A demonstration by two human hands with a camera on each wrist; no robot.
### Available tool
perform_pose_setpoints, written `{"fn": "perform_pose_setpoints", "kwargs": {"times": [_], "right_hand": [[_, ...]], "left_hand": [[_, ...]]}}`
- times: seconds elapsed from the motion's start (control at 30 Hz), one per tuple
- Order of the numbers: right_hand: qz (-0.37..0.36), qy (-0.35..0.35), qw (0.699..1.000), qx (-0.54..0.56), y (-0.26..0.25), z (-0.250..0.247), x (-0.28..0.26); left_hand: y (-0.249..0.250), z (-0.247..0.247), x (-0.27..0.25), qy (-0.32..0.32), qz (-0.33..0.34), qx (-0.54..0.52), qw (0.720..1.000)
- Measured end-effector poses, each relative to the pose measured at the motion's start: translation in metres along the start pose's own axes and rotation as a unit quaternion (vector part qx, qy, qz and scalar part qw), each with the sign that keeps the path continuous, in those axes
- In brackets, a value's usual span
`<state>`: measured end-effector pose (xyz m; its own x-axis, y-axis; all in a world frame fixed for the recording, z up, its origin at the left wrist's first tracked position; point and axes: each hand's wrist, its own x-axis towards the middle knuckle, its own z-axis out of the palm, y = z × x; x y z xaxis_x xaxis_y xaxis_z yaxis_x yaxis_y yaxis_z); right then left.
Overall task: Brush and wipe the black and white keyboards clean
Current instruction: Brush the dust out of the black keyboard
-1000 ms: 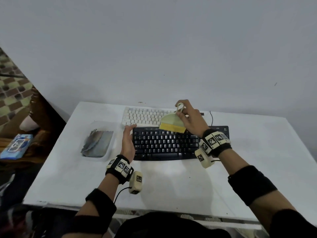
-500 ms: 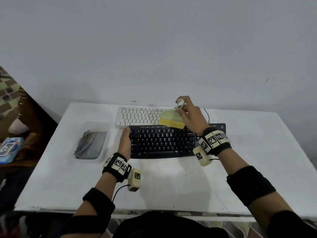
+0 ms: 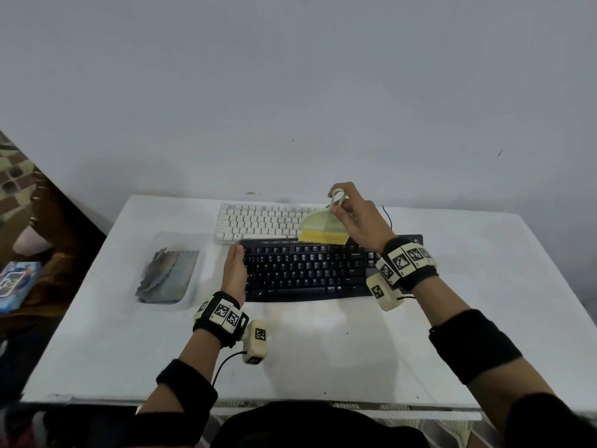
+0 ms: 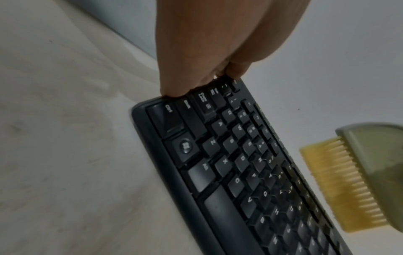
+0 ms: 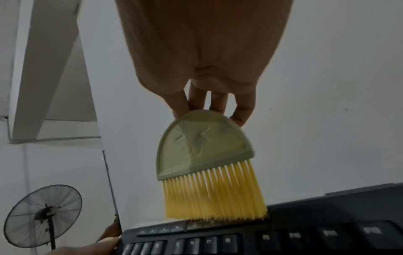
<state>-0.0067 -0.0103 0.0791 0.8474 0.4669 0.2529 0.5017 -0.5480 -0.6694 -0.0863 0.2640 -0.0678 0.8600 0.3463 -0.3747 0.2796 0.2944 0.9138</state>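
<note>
Black plastic keyboard [image 3: 310, 273], table centre: left hand [image 3: 235, 273] braces its 9 o'clock end, fingers flat, likely steadying it. Green-backed yellow-bristled brush [image 3: 323, 229]: right hand [image 3: 358, 218] pinches its handle, bristles at 12 o'clock edge. White keyboard [image 3: 258, 223] behind.

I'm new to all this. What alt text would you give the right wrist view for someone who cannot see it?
A right hand holds a small green brush, its yellow bristles touching the far edge of a black keyboard. The left hand's fingertips show at the keyboard's end, and a standing fan is behind.
</note>
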Motion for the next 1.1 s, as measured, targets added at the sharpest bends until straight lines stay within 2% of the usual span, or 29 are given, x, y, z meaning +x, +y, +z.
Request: {"fn": "perform_pose_setpoints", "kwargs": {"times": [0.13,0.23,0.43,0.53,0.7,0.93,1.1], "right_hand": [[-0.011,-0.01,1.0,0.013,-0.007,0.006,0.005],[0.003,-0.024,1.0,-0.015,0.012,-0.005,-0.005],[0.051,0.031,0.998,0.009,0.037,-0.042,-0.024],[0.05,0.035,0.997,0.039,0.026,-0.034,-0.02],[0.026,-0.002,1.0,-0.004,0.016,-0.013,-0.016],[0.041,0.023,0.999,-0.014,0.013,-0.009,-0.014],[0.067,0.059,0.996,-0.014,0.031,-0.024,-0.022]], "left_hand": [[-0.004,-0.001,0.003,0.004,0.004,-0.002,1.0],[-0.006,-0.002,0.006,0.009,0.002,-0.001,1.0],[-0.002,0.002,0.001,0.013,0.001,-0.015,1.0],[-0.004,0.001,0.004,0.019,0.001,-0.009,1.0],[-0.006,0.0,0.008,0.023,-0.006,-0.007,1.0],[-0.006,0.001,0.008,0.025,0.003,-0.012,1.0],[-0.007,0.002,0.006,0.03,0.02,-0.013,0.999]]}}
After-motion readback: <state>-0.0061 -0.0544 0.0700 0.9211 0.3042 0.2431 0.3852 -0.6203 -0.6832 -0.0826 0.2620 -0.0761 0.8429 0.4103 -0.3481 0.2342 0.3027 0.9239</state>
